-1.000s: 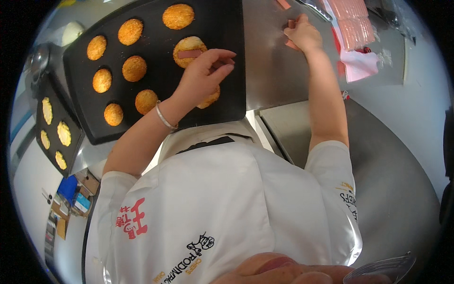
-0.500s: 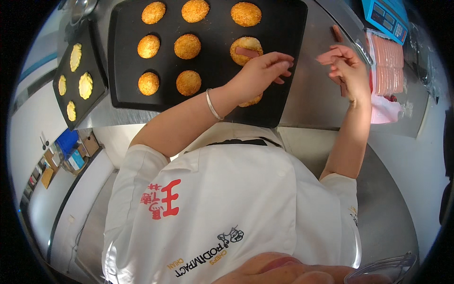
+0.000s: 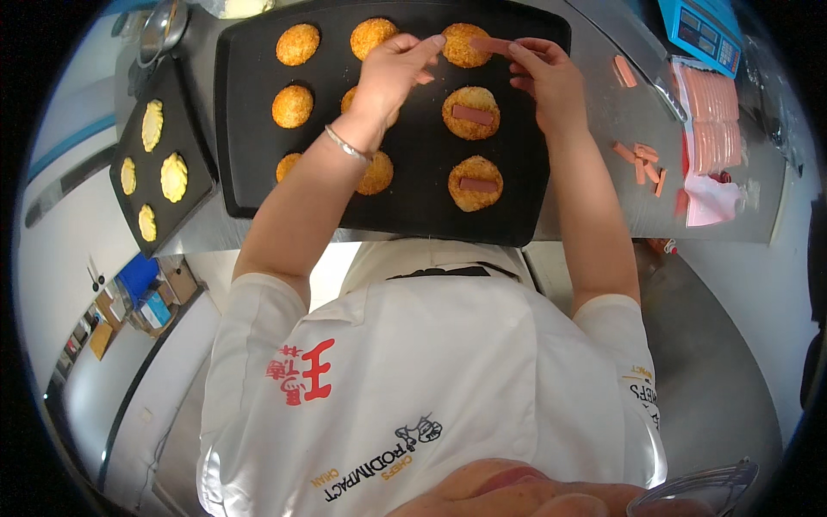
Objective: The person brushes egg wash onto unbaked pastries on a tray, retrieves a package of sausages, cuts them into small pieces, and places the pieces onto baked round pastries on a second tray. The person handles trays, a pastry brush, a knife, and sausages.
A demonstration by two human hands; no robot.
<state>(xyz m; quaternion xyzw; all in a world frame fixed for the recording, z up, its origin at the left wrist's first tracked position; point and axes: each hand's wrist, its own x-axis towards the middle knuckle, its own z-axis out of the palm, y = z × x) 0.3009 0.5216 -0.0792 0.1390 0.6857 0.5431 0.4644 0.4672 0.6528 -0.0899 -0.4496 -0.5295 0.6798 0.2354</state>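
Round golden crumb-coated buns (image 3: pixel 297 45) sit in rows on a large black baking tray (image 3: pixel 250 185). Pink ham strips lie across two buns of the right column, the middle bun (image 3: pixel 471 96) and the near bun (image 3: pixel 474 196). Above the far right bun (image 3: pixel 461 53), my right hand (image 3: pixel 551 84) pinches another ham strip (image 3: pixel 490 46) by its end. My left hand (image 3: pixel 389 76) reaches in from the left, thumb and fingertips together at that bun's left edge. Whether anything is between them is too small to tell. Its wrist and forearm partly cover the middle column.
Right of the tray, loose ham strips (image 3: pixel 639 162) lie on the steel table (image 3: pixel 603 112), near a long knife (image 3: pixel 665 102). Farther right are a pack of sliced ham (image 3: pixel 715 112) and a blue scale (image 3: pixel 706 34). A smaller tray (image 3: pixel 198 142) with yellow pieces stands left; a metal bowl (image 3: pixel 164 30) is behind.
My right hand has come left from beside the tray, bringing the ham strip over the far right bun. My left hand has left the middle right bun and moved farther back and left.
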